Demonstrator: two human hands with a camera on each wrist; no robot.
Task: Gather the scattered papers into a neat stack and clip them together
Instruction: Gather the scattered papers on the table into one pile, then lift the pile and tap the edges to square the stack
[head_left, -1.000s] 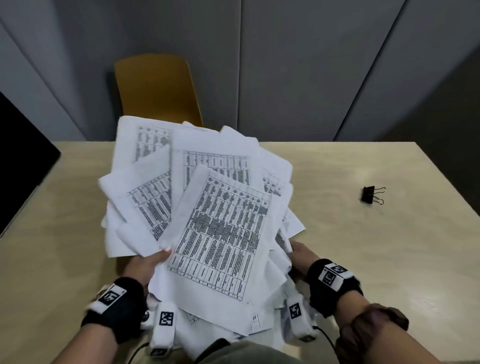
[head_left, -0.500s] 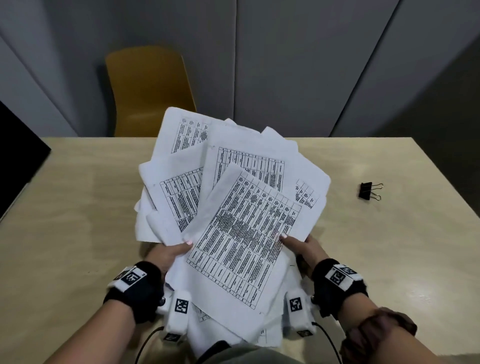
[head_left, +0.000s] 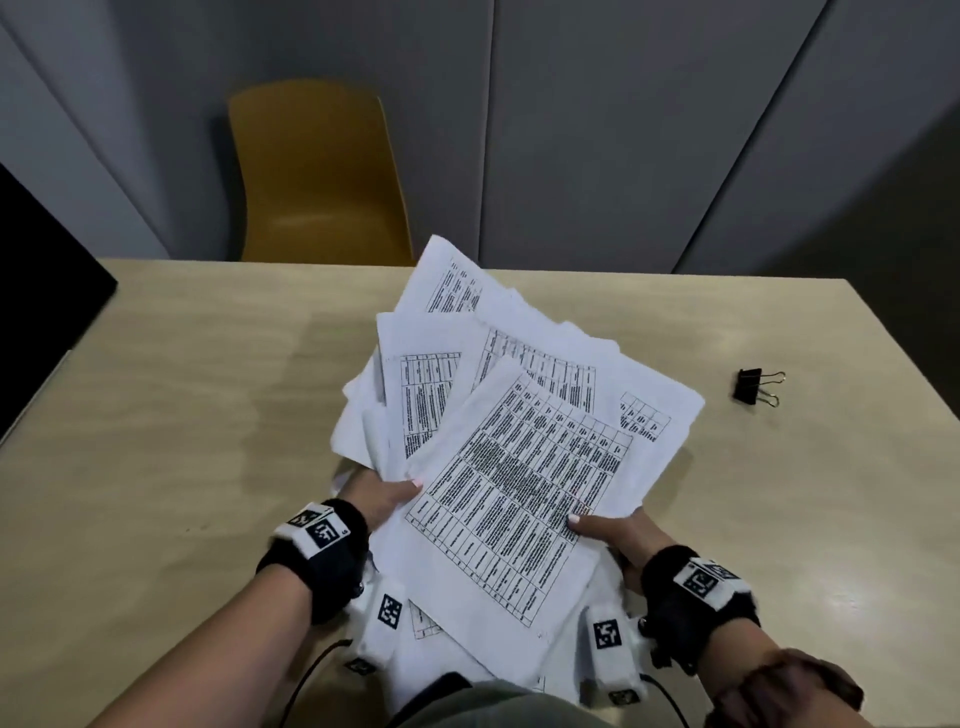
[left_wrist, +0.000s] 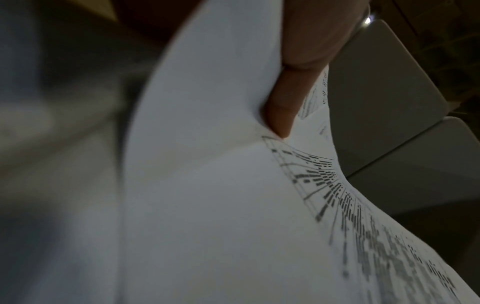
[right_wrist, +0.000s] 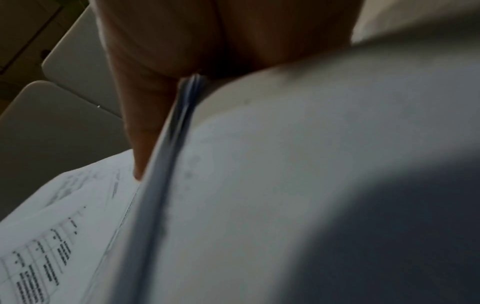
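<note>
A loose, fanned bundle of printed papers (head_left: 519, 467) is held up over the wooden table (head_left: 182, 441), sheets askew with corners sticking out. My left hand (head_left: 387, 496) pinches the bundle's left side, thumb on top. My right hand (head_left: 605, 527) pinches the right side, thumb on the top sheet. In the left wrist view the thumb (left_wrist: 283, 115) presses on the papers (left_wrist: 207, 205). The right wrist view shows a thumb (right_wrist: 140, 133) over the stacked sheet edges (right_wrist: 166, 185). A black binder clip (head_left: 750, 387) lies on the table to the right, apart from both hands.
A yellow chair (head_left: 317, 176) stands behind the table's far edge. A dark panel (head_left: 36, 260) sits at the left edge. Grey wall panels run behind. Bare tabletop lies to the left and right of the papers.
The fanned papers have swung to the right and drawn closer together. My right thumb has come up onto the top sheet; both hands keep their hold.
</note>
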